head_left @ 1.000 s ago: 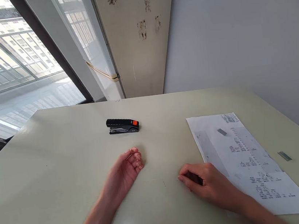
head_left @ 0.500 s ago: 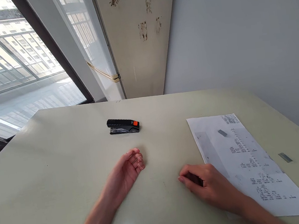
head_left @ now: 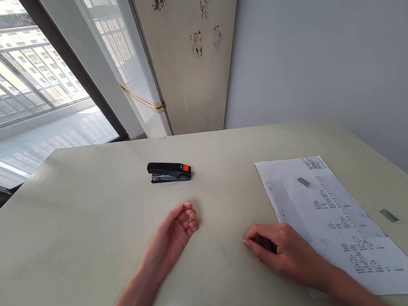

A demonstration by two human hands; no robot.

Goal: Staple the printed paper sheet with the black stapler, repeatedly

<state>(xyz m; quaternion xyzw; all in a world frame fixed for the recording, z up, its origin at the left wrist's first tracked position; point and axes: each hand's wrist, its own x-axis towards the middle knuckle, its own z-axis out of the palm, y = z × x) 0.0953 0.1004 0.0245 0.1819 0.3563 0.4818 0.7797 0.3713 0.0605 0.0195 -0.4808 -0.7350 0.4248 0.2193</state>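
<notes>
Palm up on the table, my left hand [head_left: 177, 234] has loosely curled fingers, a bare palm and nothing in it. Behind its fingertips, not touching them, lies a black stapler [head_left: 169, 171] with an orange patch at its right end. My right hand [head_left: 277, 249] rests with thumb and index fingertips together and nothing visible between them; its wrist and forearm cross the lower left part of a printed white sheet [head_left: 309, 209]. On the upper part of that sheet is a small grey strip of staples [head_left: 303, 182]. A second grey strip [head_left: 388, 215] lies on the table right of the sheet.
The pale table [head_left: 94, 207] reaches back to a cream cabinet [head_left: 198, 83] with brown stains and a grey wall [head_left: 318, 47]. At the left is a dark-framed window [head_left: 76, 69] with railings outside. A pale strap [head_left: 142, 100] hangs by the cabinet's edge.
</notes>
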